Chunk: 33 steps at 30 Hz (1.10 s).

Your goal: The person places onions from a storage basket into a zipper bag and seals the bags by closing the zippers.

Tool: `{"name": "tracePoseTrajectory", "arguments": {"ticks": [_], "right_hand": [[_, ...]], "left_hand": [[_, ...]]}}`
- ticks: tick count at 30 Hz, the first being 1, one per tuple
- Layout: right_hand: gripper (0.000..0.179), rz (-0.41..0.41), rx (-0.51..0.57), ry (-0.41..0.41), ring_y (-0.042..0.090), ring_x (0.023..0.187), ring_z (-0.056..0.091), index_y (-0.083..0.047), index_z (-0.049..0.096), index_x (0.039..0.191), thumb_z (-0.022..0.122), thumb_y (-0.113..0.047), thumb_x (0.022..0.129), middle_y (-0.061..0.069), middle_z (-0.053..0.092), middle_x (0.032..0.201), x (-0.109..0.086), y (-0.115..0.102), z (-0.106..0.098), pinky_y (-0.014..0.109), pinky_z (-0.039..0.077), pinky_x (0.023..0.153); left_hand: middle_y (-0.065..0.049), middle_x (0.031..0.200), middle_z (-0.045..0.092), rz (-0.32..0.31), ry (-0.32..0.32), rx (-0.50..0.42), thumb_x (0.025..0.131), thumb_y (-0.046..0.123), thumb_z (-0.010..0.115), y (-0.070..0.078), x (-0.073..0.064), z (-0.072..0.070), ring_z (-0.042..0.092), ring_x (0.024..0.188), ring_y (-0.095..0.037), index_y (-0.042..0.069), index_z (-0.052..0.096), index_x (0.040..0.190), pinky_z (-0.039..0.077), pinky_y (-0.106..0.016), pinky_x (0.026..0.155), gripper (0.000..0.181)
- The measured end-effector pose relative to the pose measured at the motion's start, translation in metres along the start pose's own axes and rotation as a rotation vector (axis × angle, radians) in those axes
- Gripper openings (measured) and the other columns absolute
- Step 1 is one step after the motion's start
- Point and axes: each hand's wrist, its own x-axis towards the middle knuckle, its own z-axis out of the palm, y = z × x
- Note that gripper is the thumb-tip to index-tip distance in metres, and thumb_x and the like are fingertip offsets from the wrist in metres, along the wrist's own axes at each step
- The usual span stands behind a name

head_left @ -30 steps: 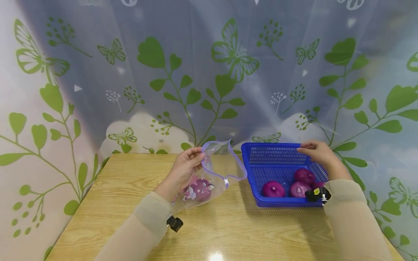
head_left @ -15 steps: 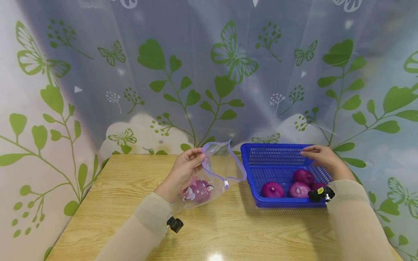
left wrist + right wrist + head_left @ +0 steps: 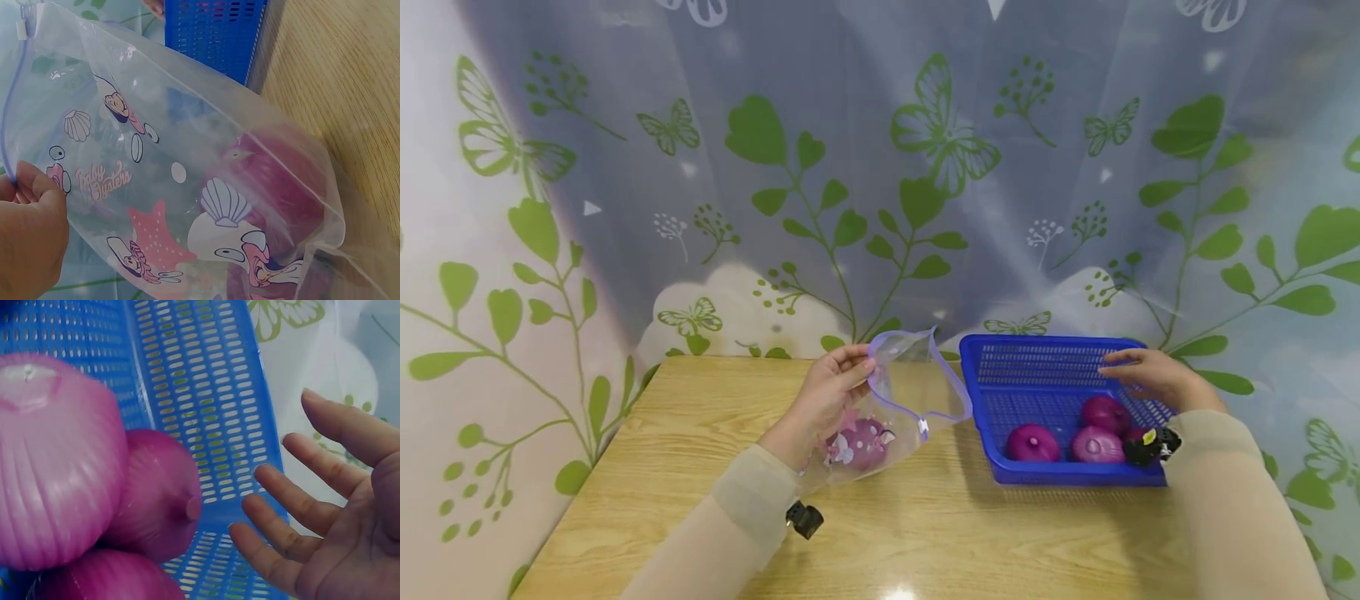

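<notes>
My left hand (image 3: 829, 398) pinches the purple rim of a clear zip bag (image 3: 156, 81) printed with shells and sea cartoons. The bag's mouth gapes toward the basket, its white slider (image 3: 923, 427) at the front edge. Inside the bag rests purple onion (image 3: 281, 181), seen through the plastic. Over the right end of a blue plastic basket (image 3: 1067, 478) hovers my right hand (image 3: 331, 506), fingers spread, holding nothing. Several purple onions lie in the basket: one onion (image 3: 1033, 443) sits apart at the left, while a paler onion (image 3: 1097, 445) and a darker onion (image 3: 1105, 414) cluster toward the right.
Bag and basket are on a wood-grain table (image 3: 700, 517), the basket just right of the bag. A curtain (image 3: 850, 167) printed with green leaves and butterflies hangs behind the table. Each wrist carries a small black camera, such as the left camera (image 3: 805, 519).
My right hand has drifted slightly to the right over the basket's right end. The left hand keeps its pinch on the bag. The whole view has shifted a little.
</notes>
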Motion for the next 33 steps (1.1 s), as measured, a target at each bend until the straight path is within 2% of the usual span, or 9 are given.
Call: {"name": "tracePoseTrajectory", "arguments": {"ticks": [5, 8, 15, 17, 19, 21, 24, 28, 33], "right_hand": [[0.069, 0.057, 0.014, -0.063, 0.055, 0.138, 0.029, 0.012, 0.029, 0.146, 0.061, -0.028, 0.101, 0.018, 0.052, 0.138, 0.002, 0.009, -0.003, 0.063, 0.034, 0.11], [0.071, 0.085, 0.009, -0.091, 0.055, 0.138, 0.029, 0.011, 0.027, 0.147, 0.063, -0.029, 0.1, 0.021, 0.05, 0.141, 0.003, 0.015, -0.004, 0.064, 0.034, 0.109], [0.075, 0.163, 0.024, -0.168, 0.058, 0.141, 0.019, 0.005, 0.026, 0.151, 0.066, -0.028, 0.097, 0.033, 0.028, 0.154, 0.007, 0.02, -0.006, 0.062, 0.041, 0.103], [0.075, 0.179, 0.045, -0.181, 0.057, 0.14, 0.022, 0.004, 0.026, 0.151, 0.068, -0.026, 0.096, 0.031, 0.033, 0.151, 0.008, 0.02, -0.005, 0.058, 0.046, 0.098], [0.076, 0.182, 0.05, -0.197, 0.053, 0.135, 0.036, 0.004, 0.025, 0.151, 0.069, -0.024, 0.095, 0.029, 0.044, 0.145, 0.009, 0.019, -0.003, 0.056, 0.05, 0.094], [0.076, 0.186, 0.078, -0.213, 0.043, 0.124, 0.051, 0.004, 0.024, 0.151, 0.069, -0.02, 0.095, 0.021, 0.056, 0.133, 0.011, 0.02, -0.001, 0.055, 0.053, 0.09], [0.075, 0.184, 0.116, -0.25, 0.027, 0.11, 0.06, 0.005, 0.022, 0.151, 0.068, -0.014, 0.095, 0.01, 0.065, 0.118, 0.012, 0.025, 0.001, 0.055, 0.053, 0.089], [0.061, 0.181, 0.161, -0.277, 0.023, 0.104, 0.062, 0.003, 0.037, 0.146, 0.067, -0.008, 0.094, 0.007, 0.066, 0.113, 0.014, 0.031, 0.002, 0.056, 0.053, 0.089], [0.044, 0.16, 0.139, -0.298, 0.024, 0.104, 0.059, -0.016, 0.059, 0.134, 0.068, -0.007, 0.092, 0.01, 0.063, 0.119, 0.017, 0.034, 0.002, 0.052, 0.052, 0.09]], "left_hand": [[0.003, 0.092, 0.061, 0.002, 0.004, -0.014, 0.1, -0.003, 0.056, 0.0, 0.001, -0.001, 0.058, 0.084, -0.008, 0.002, 0.057, 0.117, 0.053, -0.02, 0.079, 0.018], [0.003, 0.092, 0.061, 0.004, 0.001, -0.01, 0.099, -0.002, 0.057, 0.001, 0.001, -0.001, 0.059, 0.084, -0.008, 0.0, 0.057, 0.118, 0.054, -0.02, 0.08, 0.019], [0.002, 0.092, 0.06, 0.002, 0.003, 0.003, 0.1, -0.003, 0.056, 0.002, 0.002, -0.001, 0.059, 0.084, -0.008, -0.002, 0.056, 0.12, 0.054, -0.02, 0.079, 0.02], [0.002, 0.092, 0.06, 0.0, 0.004, 0.0, 0.1, -0.003, 0.055, 0.002, 0.002, -0.001, 0.058, 0.083, -0.008, -0.001, 0.056, 0.119, 0.054, -0.02, 0.079, 0.019], [0.002, 0.092, 0.06, -0.002, 0.004, -0.002, 0.1, -0.003, 0.056, 0.002, 0.001, -0.002, 0.058, 0.083, -0.008, -0.001, 0.056, 0.119, 0.054, -0.02, 0.078, 0.019], [0.002, 0.092, 0.06, -0.003, 0.004, 0.001, 0.1, -0.003, 0.056, 0.002, 0.001, -0.002, 0.059, 0.083, -0.008, -0.002, 0.056, 0.119, 0.054, -0.02, 0.078, 0.02], [0.002, 0.092, 0.06, -0.002, 0.005, 0.01, 0.099, -0.002, 0.057, 0.002, 0.0, -0.003, 0.059, 0.084, -0.008, -0.003, 0.056, 0.121, 0.054, -0.02, 0.079, 0.021], [0.002, 0.093, 0.06, -0.001, 0.012, 0.011, 0.1, -0.002, 0.056, 0.001, 0.001, -0.004, 0.059, 0.085, -0.009, -0.003, 0.055, 0.121, 0.054, -0.02, 0.08, 0.022], [0.001, 0.093, 0.061, 0.003, 0.019, 0.011, 0.099, -0.002, 0.057, 0.0, 0.001, -0.007, 0.06, 0.085, -0.01, -0.003, 0.056, 0.121, 0.054, -0.02, 0.08, 0.022]]}}
